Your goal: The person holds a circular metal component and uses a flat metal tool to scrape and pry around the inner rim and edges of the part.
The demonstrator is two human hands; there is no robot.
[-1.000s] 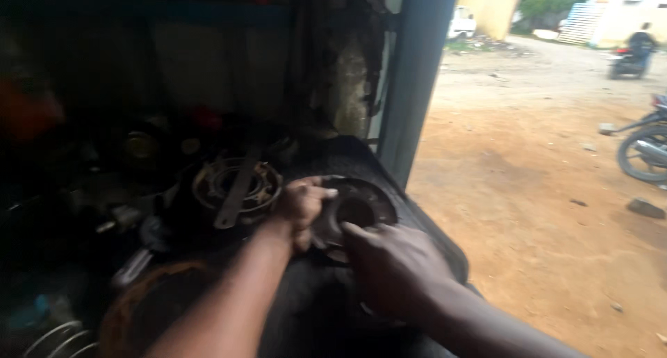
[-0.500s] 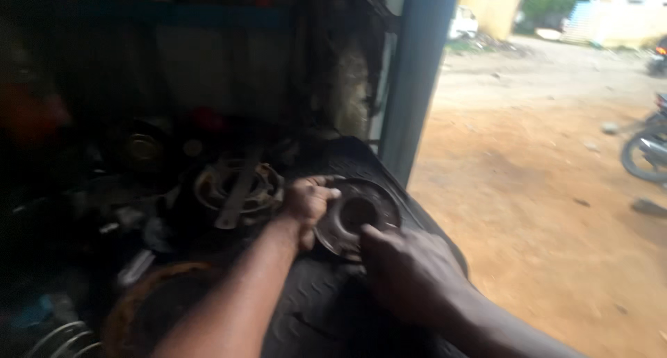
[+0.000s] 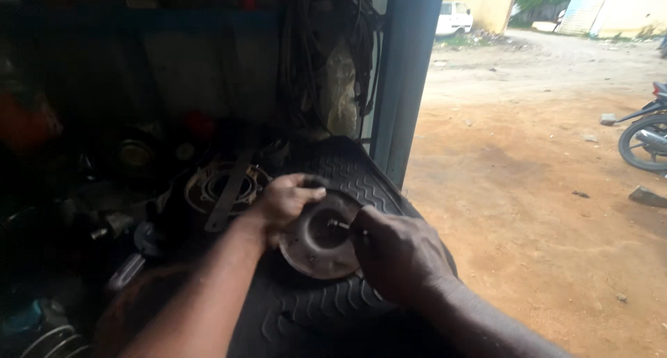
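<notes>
Dim workshop clutter is seen at the back, with a blue door post dividing it from a sunlit dirt yard. On a black tyre lying flat, a round rusty metal hub is held. The fingers of the left hand are curled together over the hub's upper left rim and clamped on it. The fingers of the right hand are pinched together on a small bolt set just above the hub's centre hole. The right hand is laid over the hub's right edge. Left of the hub, a pale ring-shaped part with a dark flat bar across it is found among dark parts. Far right of the hub, a motorcycle wheel is seen at the yard's edge, and a white vehicle is parked well beyond.
</notes>
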